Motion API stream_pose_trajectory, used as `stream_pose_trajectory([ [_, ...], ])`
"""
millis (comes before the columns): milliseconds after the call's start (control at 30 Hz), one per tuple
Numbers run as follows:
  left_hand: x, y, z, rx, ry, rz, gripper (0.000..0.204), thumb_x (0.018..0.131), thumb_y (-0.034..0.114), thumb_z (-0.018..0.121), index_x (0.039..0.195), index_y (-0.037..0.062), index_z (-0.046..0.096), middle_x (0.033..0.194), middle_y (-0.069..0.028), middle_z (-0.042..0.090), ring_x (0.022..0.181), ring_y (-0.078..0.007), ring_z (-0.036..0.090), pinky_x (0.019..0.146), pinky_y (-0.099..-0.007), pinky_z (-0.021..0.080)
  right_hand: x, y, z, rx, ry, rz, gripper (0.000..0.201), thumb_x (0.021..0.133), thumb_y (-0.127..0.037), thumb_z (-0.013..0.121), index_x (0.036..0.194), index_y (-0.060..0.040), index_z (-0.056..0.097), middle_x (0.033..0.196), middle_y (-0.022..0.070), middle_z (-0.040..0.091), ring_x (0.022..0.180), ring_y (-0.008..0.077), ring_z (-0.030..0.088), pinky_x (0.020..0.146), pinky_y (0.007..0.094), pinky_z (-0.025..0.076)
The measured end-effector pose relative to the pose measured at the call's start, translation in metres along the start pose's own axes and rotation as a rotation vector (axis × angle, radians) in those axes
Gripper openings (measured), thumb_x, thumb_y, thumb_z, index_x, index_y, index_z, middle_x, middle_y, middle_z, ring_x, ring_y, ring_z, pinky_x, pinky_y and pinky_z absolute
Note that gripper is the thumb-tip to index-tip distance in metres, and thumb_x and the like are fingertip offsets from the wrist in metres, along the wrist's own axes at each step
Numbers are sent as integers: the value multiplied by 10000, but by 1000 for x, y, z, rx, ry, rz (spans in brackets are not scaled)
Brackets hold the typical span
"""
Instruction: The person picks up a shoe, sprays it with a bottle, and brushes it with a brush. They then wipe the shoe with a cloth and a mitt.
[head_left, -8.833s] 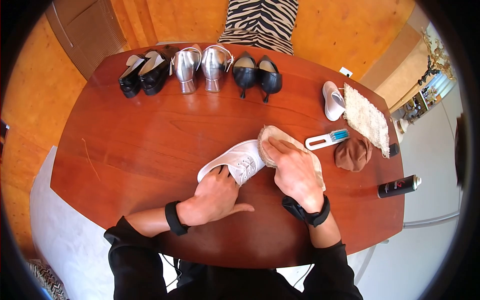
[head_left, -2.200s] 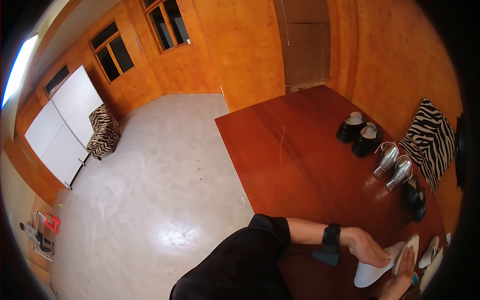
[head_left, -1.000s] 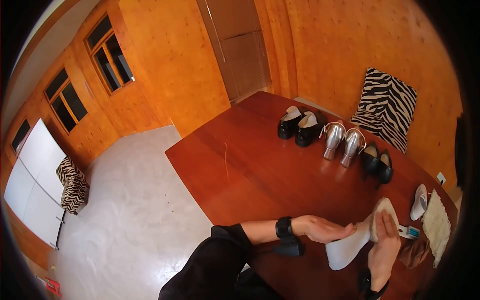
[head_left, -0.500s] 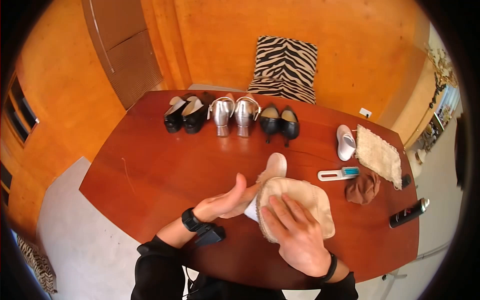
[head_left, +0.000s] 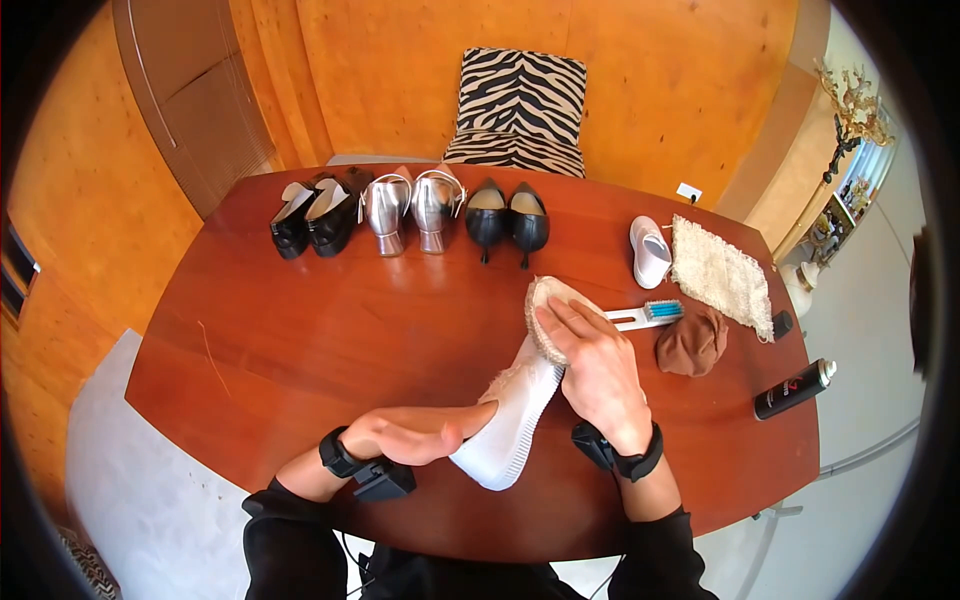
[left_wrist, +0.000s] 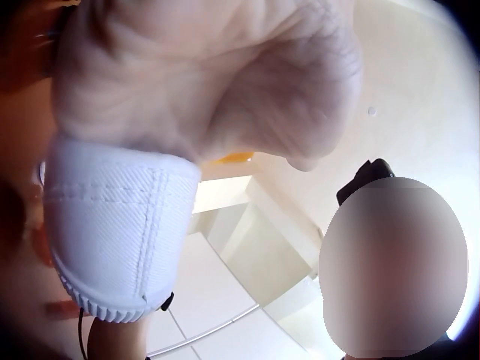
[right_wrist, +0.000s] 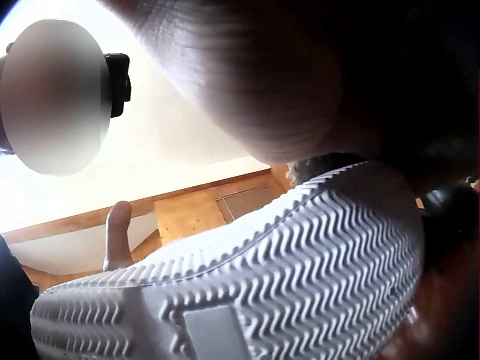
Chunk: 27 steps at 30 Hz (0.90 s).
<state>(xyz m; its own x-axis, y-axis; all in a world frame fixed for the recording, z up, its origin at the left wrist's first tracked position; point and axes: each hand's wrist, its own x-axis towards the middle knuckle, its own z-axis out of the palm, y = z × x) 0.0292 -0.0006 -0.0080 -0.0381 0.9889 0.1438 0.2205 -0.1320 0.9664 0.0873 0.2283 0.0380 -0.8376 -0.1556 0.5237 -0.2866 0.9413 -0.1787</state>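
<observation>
A white sneaker is tilted up on its side in the head view, its heel toward the person. My left hand supports it with straight fingers that run into its opening and are hidden there; the thumb stands away from it. My right hand holds a beige fleece polishing mitt against the toe, fingers laid over the mitt's back and thumb hidden. In the left wrist view the sneaker's heel hangs below the palm. The right wrist view shows its ridged sole.
Black loafers, silver heels and black pumps line the table's far side. To the right are another white sneaker, a fleece cloth, a blue-bristled brush, a brown cloth and a spray can.
The head view has swung from the room at left back over the table. Within the last half second the mitt has shifted from the sneaker's side to its toe, and the sole edge has turned rightward.
</observation>
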Motion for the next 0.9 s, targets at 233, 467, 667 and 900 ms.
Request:
stream_pose_trajectory([
  [233, -8, -17, -5, -450, 0, -92, 709, 975, 478, 97, 1403, -86, 140, 1434, -177, 278, 1328, -237, 259, 1090, -307, 189, -5, -20, -10, -56, -37, -70, 450, 657, 30, 541, 1101, -9, 602, 1166, 162, 578, 1076, 342, 542, 905, 402, 458],
  [467, 10, 10, -13, -444, 210, -102, 939, 839, 712, 37, 1446, -4, 77, 1487, -136, 198, 1366, -229, 192, 1117, -333, 142, -17, -60, -25, 79, -151, -212, 451, 666, -29, 559, 1113, 20, 583, 1185, 174, 546, 1085, 356, 526, 902, 397, 459],
  [667, 13, 15, -23, -636, 342, -136, 1061, 747, 806, 32, 1448, 9, 19, 1505, -149, 121, 1383, -250, 145, 1122, -381, 144, -30, -79, -23, -12, -166, -342, 387, 746, -138, 550, 1104, 1, 597, 1201, 173, 538, 1118, 361, 497, 939, 421, 432],
  [900, 16, 15, -19, -471, 383, -185, 1198, 633, 895, 52, 1447, 20, -33, 1512, -158, 62, 1393, -275, 108, 1120, -417, 150, -27, -80, -22, 2, -134, -269, 408, 705, -73, 555, 1106, -18, 602, 1202, 159, 543, 1119, 350, 508, 919, 417, 449],
])
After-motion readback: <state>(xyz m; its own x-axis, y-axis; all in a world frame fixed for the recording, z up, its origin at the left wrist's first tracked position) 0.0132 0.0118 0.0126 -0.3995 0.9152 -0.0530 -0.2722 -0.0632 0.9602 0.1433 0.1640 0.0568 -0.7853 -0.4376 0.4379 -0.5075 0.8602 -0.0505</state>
